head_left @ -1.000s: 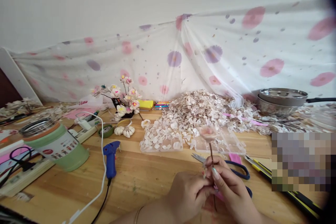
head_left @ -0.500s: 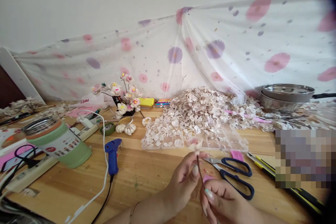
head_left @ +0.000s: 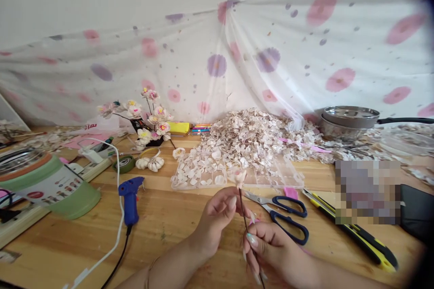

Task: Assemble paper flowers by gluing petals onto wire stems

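My left hand [head_left: 215, 219] pinches a dark wire stem [head_left: 244, 221] just under a small pale pink handmade flower [head_left: 239, 177]. Lower down, my right hand [head_left: 269, 248] grips the same stem, whose end pokes out below my fingers. Behind the flower lies a clear compartment box [head_left: 291, 176], with a second box of loose pale petals [head_left: 196, 176] to its left. Close to my right hand rest navy-handled scissors [head_left: 288, 221], blades pointing towards the flower.
A mound of petals [head_left: 244, 137] rises behind the boxes. On the wooden table [head_left: 169, 244] are a blue glue gun [head_left: 129, 201], green tape [head_left: 124, 164], a green jar [head_left: 50, 189], a yellow-black craft knife [head_left: 352, 235] and steel pots [head_left: 349, 119].
The view has turned, shifting the table contents left. My hands have moved apart along the stem since the earliest frame, and the flower now sits lower, in front of the boxes.
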`<control>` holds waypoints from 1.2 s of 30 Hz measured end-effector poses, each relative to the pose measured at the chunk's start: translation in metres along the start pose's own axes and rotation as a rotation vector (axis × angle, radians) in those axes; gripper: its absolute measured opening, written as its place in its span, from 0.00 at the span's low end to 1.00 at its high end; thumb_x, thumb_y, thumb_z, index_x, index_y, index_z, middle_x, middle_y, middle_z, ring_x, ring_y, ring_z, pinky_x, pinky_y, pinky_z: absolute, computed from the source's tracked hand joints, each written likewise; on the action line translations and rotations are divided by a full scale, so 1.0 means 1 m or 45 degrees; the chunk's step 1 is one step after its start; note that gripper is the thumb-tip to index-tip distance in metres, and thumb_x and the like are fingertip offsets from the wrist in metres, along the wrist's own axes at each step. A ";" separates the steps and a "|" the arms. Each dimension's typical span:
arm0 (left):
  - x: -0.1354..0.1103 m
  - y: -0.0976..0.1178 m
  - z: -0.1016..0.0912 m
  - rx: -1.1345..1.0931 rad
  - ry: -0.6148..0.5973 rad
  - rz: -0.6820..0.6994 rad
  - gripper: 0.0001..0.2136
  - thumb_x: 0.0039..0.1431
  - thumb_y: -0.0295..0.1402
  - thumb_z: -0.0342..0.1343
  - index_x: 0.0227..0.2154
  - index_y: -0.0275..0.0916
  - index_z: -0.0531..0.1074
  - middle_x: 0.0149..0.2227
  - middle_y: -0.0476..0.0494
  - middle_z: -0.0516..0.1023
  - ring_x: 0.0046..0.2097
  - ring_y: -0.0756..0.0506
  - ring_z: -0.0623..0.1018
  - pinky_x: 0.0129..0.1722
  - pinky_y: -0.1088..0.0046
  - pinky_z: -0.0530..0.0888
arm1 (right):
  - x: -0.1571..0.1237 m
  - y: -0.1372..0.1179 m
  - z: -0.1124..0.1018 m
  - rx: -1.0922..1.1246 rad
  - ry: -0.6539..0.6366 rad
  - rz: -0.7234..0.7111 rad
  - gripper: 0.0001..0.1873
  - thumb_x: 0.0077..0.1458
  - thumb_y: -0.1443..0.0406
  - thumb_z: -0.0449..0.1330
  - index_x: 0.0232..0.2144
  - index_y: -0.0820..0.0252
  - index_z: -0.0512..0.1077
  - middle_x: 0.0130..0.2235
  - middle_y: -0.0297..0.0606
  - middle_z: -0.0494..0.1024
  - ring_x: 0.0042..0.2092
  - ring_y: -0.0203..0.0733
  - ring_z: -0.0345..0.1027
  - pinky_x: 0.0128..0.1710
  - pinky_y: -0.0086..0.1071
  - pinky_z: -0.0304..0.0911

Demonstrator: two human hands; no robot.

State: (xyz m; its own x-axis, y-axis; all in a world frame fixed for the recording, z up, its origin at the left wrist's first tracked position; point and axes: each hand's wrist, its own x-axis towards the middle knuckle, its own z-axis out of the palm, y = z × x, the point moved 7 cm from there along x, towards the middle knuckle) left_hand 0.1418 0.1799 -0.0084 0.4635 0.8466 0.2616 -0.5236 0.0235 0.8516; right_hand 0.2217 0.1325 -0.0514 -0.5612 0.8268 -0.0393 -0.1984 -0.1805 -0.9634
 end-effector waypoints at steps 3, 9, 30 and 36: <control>-0.001 -0.003 0.002 -0.012 -0.037 -0.032 0.06 0.58 0.34 0.59 0.34 0.36 0.73 0.26 0.48 0.75 0.31 0.50 0.75 0.36 0.73 0.69 | 0.000 0.001 0.001 -0.022 0.008 0.023 0.25 0.54 0.44 0.56 0.28 0.63 0.65 0.19 0.29 0.66 0.19 0.28 0.58 0.21 0.23 0.53; 0.000 -0.012 0.005 -0.142 -0.092 -0.103 0.09 0.54 0.36 0.63 0.29 0.34 0.73 0.22 0.49 0.73 0.25 0.53 0.72 0.28 0.78 0.68 | -0.001 0.007 0.005 0.047 -0.107 0.071 0.25 0.51 0.45 0.59 0.27 0.65 0.68 0.22 0.34 0.69 0.22 0.29 0.62 0.24 0.24 0.58; 0.006 -0.006 0.002 -0.332 -0.042 -0.240 0.13 0.49 0.37 0.66 0.28 0.36 0.68 0.17 0.55 0.64 0.21 0.54 0.65 0.21 0.79 0.63 | -0.015 -0.009 0.027 -0.526 -0.534 0.057 0.28 0.52 0.44 0.53 0.17 0.61 0.63 0.22 0.33 0.63 0.24 0.31 0.56 0.22 0.25 0.53; 0.004 -0.010 0.005 -0.217 -0.091 -0.234 0.13 0.53 0.41 0.63 0.29 0.36 0.69 0.18 0.55 0.65 0.21 0.54 0.66 0.23 0.79 0.64 | -0.024 -0.062 0.017 -0.333 -0.439 -0.056 0.27 0.55 0.47 0.54 0.17 0.60 0.63 0.20 0.33 0.63 0.22 0.31 0.55 0.23 0.28 0.52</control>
State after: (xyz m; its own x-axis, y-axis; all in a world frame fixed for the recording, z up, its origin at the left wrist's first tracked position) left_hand 0.1522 0.1803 -0.0143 0.6081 0.7803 0.1462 -0.5360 0.2677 0.8007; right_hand 0.2334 0.1147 0.0135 -0.8013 0.5961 0.0512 -0.0425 0.0286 -0.9987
